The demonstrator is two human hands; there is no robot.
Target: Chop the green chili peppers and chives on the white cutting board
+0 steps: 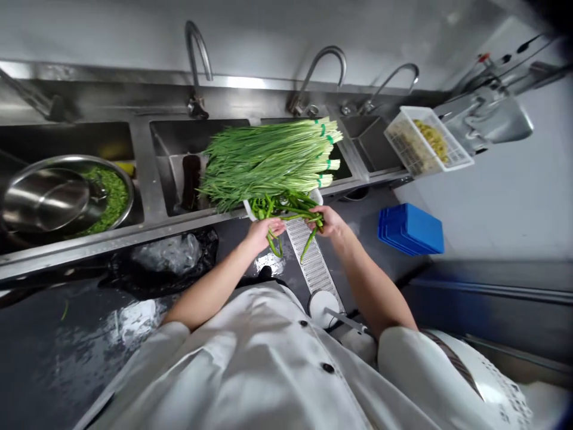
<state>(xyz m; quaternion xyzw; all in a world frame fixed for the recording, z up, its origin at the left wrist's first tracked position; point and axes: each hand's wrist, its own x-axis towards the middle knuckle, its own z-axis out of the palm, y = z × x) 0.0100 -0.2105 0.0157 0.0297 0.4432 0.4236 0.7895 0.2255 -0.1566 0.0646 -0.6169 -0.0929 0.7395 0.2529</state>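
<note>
Long green chili peppers [293, 203] fill a white container [248, 210] at the sink's front edge. My right hand [330, 221] is closed round several of the peppers, and one long pepper hangs below its fingers. Just left of it, my left hand [265, 233] has a pepper or two at its fingers, dangling downward. Behind the container lies a large pile of garlic chives [268, 158], its pale stem ends bound with green bands and pointing right. The chives partly cover the container's back.
Steel sinks [142, 173] with curved faucets [197, 65] run along the wall. A steel bowl [128, 179] at left holds chopped greens. A white basket [456, 156] with yellowish food stands right. Blue bins [421, 230] and a black plastic bag [134, 272] sit on the floor.
</note>
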